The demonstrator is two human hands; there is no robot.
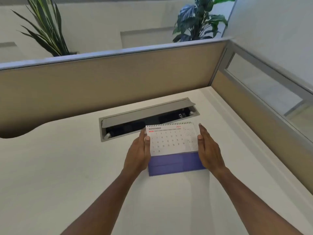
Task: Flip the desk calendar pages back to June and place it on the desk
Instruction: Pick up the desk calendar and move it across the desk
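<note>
Desk calendar (171,140): spiral-bound paper, purple card base; both hands' fingers (202,131) flat, clasping sides.

A white desk (67,167) fills the lower view, spreading under and around the hands. Just beyond the fingertips, a grey cable tray (149,116) is set into the desktop, its lid propped partly open. Farther past the hands stands a tan cubicle partition (108,82) with a metal top rail, turning a corner to their right with a glass panel (264,89). Two leafy plants, a spiky plant (45,29) and a broad-leaved plant (198,19), rise behind the partition.
</note>
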